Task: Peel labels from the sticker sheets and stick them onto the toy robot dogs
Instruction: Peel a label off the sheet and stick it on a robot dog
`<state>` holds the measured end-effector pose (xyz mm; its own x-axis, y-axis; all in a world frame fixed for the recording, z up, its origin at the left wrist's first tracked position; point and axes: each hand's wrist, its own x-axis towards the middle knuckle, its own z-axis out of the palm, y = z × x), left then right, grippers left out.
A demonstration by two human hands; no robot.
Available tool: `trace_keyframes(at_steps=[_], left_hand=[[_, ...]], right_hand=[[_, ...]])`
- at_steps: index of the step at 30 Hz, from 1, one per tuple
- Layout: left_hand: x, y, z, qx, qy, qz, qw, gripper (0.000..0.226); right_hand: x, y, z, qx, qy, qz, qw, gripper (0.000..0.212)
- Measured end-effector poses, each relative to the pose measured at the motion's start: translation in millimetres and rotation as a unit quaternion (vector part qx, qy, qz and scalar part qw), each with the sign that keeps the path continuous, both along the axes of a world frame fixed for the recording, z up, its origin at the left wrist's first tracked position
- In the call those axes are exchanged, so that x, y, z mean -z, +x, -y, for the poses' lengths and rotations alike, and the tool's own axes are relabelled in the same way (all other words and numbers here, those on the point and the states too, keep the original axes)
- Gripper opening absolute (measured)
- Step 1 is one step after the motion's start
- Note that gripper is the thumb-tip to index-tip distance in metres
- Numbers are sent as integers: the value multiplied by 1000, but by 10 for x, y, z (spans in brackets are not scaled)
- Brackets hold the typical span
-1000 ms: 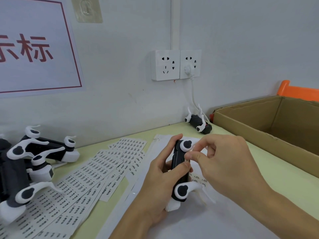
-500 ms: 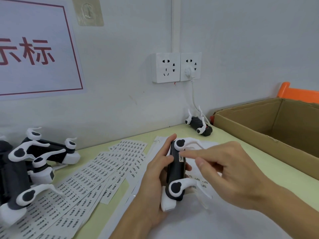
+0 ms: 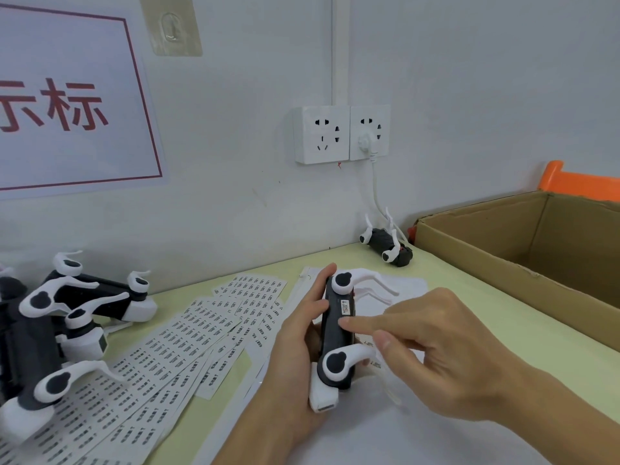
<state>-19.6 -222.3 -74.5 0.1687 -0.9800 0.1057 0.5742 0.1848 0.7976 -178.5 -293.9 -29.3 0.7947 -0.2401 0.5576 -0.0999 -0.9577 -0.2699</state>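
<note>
While the left hand (image 3: pixel 302 333) is gripping the toy dog (image 3: pixel 337 333), the right hand (image 3: pixel 432 350), empty, is pressing its forefinger onto the dog's body just at 6 o'clock of the label (image 3: pixel 345 307); next, likely peeling another.

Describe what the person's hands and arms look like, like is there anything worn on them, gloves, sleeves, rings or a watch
Both are bare. The left hand and the right hand have no gloves, and no rings show on the fingers in view. Both forearms are uncovered to the bottom edge of the picture, with no sleeve, watch or wristband visible. The fingernails look short and unpainted. No markings show on either hand.
</note>
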Motion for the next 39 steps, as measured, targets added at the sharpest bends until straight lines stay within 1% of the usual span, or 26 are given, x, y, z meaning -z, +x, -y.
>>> trace_keyframes(at_steps=[3,7,10,14,19,21,23,25,27,29,31,33,34,35,36,37,38,39], left_hand=[[9,6,-2,8,4,6,1000,59],[19,16,9,11,9,4,1000,60],[26,17,15,3,16,2,1000,61],[26,10,35,-11,21,-12,1000,52],[35,17,44,-31,27,-41,998,44],[40,26,42,-35,27,-57,997,45],[39,29,31,-39,24,-56,997,51],[24,25,26,-53,27,-49,997,54],[6,20,27,-76,31,-45,996,52],[-3,22,22,-93,26,-50,994,52],[-15,25,4,-110,26,-62,992,49],[-18,23,-10,-120,29,-63,990,46],[-16,20,-11,-122,29,-64,990,46],[-12,19,-7,-127,28,-62,990,46],[-8,19,-2,-137,30,-58,988,50],[-3,21,6,-149,34,-50,987,54],[0,20,14,-158,36,-41,986,58],[5,16,22,-162,39,-32,986,60]], right_hand=[[9,-2,16,17,11,23,1000,42],[37,26,36,53,-10,-10,999,45],[49,47,40,51,8,4,999,44],[93,41,43,25,27,41,998,43],[166,81,45,41,18,23,999,43],[199,96,61,44,25,25,998,44],[232,115,75,50,29,47,997,42],[252,143,88,68,38,92,993,39],[248,162,86,78,81,130,985,37],[242,144,73,53,105,128,985,35],[250,124,57,26,67,73,995,39],[279,142,44,38,-14,12,999,54],[288,162,44,55,-58,-1,997,59],[291,182,45,68,-86,3,994,60],[297,198,50,74,-91,24,993,57],[296,211,53,72,-64,62,993,51],[281,215,59,71,-3,116,991,43],[263,214,77,76,79,174,979,34]])
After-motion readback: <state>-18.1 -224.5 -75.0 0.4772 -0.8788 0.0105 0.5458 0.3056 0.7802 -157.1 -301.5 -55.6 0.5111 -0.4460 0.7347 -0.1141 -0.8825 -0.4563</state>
